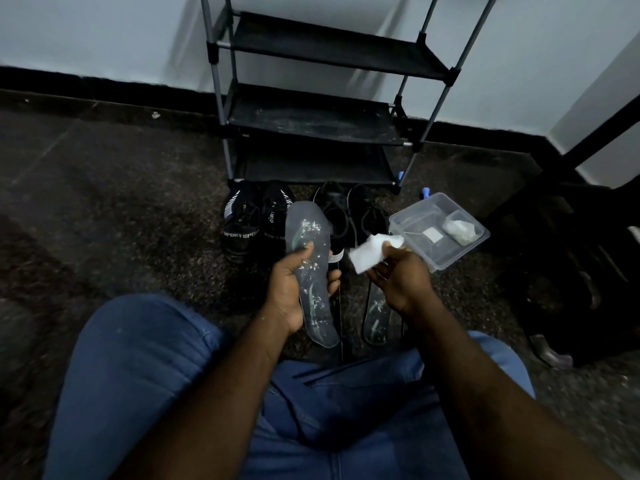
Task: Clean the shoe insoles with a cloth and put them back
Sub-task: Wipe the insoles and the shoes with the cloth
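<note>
Closest, just past your jeans (138, 375), a second insole (375, 322) lay on the floor (138, 202), partly under your right hand (401, 278). Your left hand (287, 289) gripped the insole (313, 278) around its middle, thumb across its speckled face, its long axis running from the heel near you to the toe pointing away. Your right hand pinched the bunched white cloth (369, 252) just right of the toe half, apart from it. The wipe would likely call for the cloth to go leftward, then along that length. Beyond stood two pairs of black shoes (256, 223), a clear container (440, 233) to their right, and the shoe rack (311, 116) behind.
</note>
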{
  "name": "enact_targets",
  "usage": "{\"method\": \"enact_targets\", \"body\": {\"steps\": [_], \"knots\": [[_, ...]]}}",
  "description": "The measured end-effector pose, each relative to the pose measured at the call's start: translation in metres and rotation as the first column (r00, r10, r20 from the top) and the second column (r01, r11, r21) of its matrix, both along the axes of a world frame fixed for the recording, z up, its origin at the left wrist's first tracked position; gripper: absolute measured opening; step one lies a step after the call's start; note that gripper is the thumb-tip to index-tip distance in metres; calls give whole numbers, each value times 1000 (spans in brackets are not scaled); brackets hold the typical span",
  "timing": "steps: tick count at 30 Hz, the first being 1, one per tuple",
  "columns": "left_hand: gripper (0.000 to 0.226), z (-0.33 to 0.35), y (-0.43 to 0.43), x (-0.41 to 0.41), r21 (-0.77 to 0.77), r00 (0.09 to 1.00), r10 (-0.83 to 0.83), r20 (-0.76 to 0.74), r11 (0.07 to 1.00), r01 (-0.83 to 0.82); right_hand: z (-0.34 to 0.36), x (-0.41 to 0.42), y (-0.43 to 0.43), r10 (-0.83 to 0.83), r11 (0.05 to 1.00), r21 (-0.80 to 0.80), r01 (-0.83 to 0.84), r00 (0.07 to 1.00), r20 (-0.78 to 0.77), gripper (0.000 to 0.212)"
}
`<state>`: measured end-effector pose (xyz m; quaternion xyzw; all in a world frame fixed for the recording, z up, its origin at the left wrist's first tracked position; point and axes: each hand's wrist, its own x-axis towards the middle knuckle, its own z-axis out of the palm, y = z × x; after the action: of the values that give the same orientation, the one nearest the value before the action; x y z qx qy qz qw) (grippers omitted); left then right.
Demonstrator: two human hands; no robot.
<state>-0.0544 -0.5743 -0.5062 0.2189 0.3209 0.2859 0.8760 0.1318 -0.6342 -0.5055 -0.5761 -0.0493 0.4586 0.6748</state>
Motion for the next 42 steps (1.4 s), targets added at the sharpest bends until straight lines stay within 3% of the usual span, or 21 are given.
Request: {"method": "enact_targets", "body": {"steps": [2,5,8,14,17,21,26,29,33,37,39,42], "knots": [[68,-1,2,0,9,997,-46,60,999,45,3,-2,0,45,999,-27,-42,991,127,17],[85,-5,0,2,23,990,-85,115,996,83,9,-1,-1,108,992,-83,-94,974,197,13],[81,-6,-1,2,2,989,-85,122,996,85,7,5,-6,195,980,-86,-181,959,204,19],[78,-6,2,2,-10,994,-59,87,998,60,11,4,-11,182,982,-109,-155,935,306,14],[79,-9,1,4,-8,997,-52,61,999,53,10,11,-14,165,983,-141,-115,886,432,33],[84,-11,2,6,8,998,-50,24,999,50,10,21,-19,229,972,-78,-223,813,536,59],[85,-12,0,7,8,998,-66,-3,998,66,17,16,-20,254,965,-82,-249,810,529,31],[84,-12,-1,7,7,997,-71,-11,997,71,13,13,-20,245,968,-98,-230,796,554,34],[86,-13,-1,6,6,997,-74,-20,997,74,9,11,-22,299,954,-219,-204,673,676,44],[82,-14,-1,6,6,998,-60,-14,998,60,7,9,-22,314,945,-310,-108,574,757,27],[80,-14,-1,5,9,998,-57,-15,998,57,9,9,-21,313,943,-328,-55,483,818,17],[79,-13,-1,6,24,998,-62,-20,998,62,10,13,-20,317,939,-343,24,324,892,18]]}}
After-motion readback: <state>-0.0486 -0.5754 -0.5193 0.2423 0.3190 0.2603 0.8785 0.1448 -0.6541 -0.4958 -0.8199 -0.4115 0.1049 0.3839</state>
